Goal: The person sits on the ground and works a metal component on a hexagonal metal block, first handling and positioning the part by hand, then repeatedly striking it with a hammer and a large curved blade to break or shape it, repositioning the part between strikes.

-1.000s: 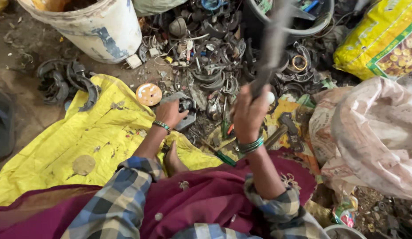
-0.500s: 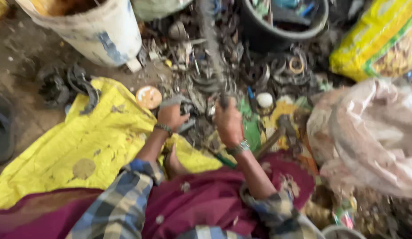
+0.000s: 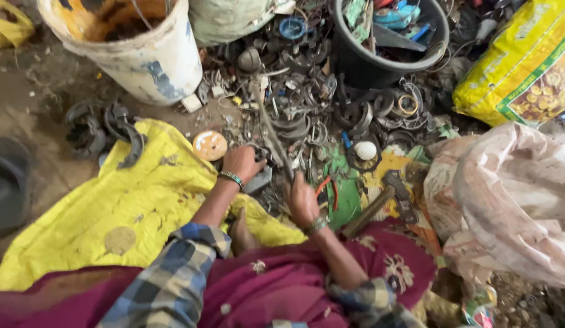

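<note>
My left hand [image 3: 241, 164] presses down on a flat grey metal piece [image 3: 260, 180] at the edge of the scrap pile [image 3: 294, 115]. My right hand [image 3: 302, 201] is closed round the lower end of a long thin metal rod [image 3: 271, 130], which slants up and to the left over the scrap. The rod's lower part lies close beside the grey piece. Both wrists wear bangles. My bare foot [image 3: 240, 234] rests between my arms on a yellow cloth [image 3: 112, 206].
A white bucket [image 3: 143, 58] stands at the back left and a black tub [image 3: 361, 67] of scrap at the back. A yellow sack [image 3: 525, 67] and a pale plastic sack [image 3: 507, 194] are on the right. A hammer [image 3: 379, 203], orange-handled pliers [image 3: 326, 185] and an orange round lid [image 3: 209, 146] lie close by.
My right hand has swung the rod down from high above the pile to low beside my left hand. My left hand has stayed on the grey piece.
</note>
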